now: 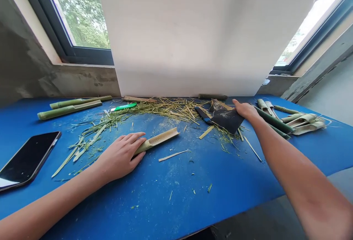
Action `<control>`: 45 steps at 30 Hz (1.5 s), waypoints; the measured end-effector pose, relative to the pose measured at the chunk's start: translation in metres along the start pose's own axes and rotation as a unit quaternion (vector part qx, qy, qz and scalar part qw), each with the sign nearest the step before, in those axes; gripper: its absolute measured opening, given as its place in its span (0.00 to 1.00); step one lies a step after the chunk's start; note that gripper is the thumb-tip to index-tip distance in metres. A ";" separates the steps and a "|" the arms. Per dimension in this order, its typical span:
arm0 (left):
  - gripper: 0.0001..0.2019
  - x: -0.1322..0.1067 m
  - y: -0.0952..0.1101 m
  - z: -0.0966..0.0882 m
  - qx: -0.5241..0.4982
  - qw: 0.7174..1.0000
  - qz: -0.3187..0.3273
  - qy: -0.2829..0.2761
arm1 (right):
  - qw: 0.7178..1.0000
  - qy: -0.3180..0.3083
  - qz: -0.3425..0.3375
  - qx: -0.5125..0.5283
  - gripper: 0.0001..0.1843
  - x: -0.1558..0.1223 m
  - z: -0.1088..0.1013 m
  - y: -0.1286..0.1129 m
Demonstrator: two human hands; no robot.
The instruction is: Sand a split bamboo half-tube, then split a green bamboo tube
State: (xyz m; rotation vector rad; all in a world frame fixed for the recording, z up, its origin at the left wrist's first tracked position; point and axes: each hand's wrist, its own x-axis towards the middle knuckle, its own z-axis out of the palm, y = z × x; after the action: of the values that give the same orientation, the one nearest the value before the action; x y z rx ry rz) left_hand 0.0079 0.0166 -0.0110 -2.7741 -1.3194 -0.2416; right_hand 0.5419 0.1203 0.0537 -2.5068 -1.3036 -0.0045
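My left hand [120, 155] lies on the blue table top and grips the near end of a split bamboo half-tube [157, 140], its pale hollow facing up. My right hand [245, 109] holds the edge of a crumpled black sandpaper sheet [226, 119], which looks like it is lifted slightly off the table. Beside that hand lies a long dark green bamboo strip [273, 120]. A green utility knife [124, 106] rests farther back, beyond my left hand, at the edge of a spread of dry bamboo shavings [168, 107].
Long green bamboo tubes [68, 109] lie at the back left, and split bamboo pieces [302, 124] are heaped at the right. A black smartphone [27, 161] sits at the left edge. A white wall panel [187, 37] and windows stand behind the table.
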 end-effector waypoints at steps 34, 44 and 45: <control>0.19 0.002 -0.009 -0.006 0.015 0.997 -0.059 0.046 | 0.794 -0.006 -0.604 -0.072 0.22 -0.221 0.051 -0.170; 0.19 0.005 -0.011 -0.005 0.011 0.997 -0.069 0.022 | 0.765 -0.136 -0.618 0.118 0.29 -0.227 0.096 -0.206; 0.20 0.005 -0.011 -0.005 0.006 0.997 -0.075 0.018 | 0.758 -0.151 -0.621 0.125 0.28 -0.229 0.098 -0.206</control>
State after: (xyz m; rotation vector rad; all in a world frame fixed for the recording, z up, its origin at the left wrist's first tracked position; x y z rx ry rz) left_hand 0.0026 0.0269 -0.0058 -2.6515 -1.5155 -0.2891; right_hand 0.2295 0.0746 -0.0171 -1.0343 -2.6126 0.2594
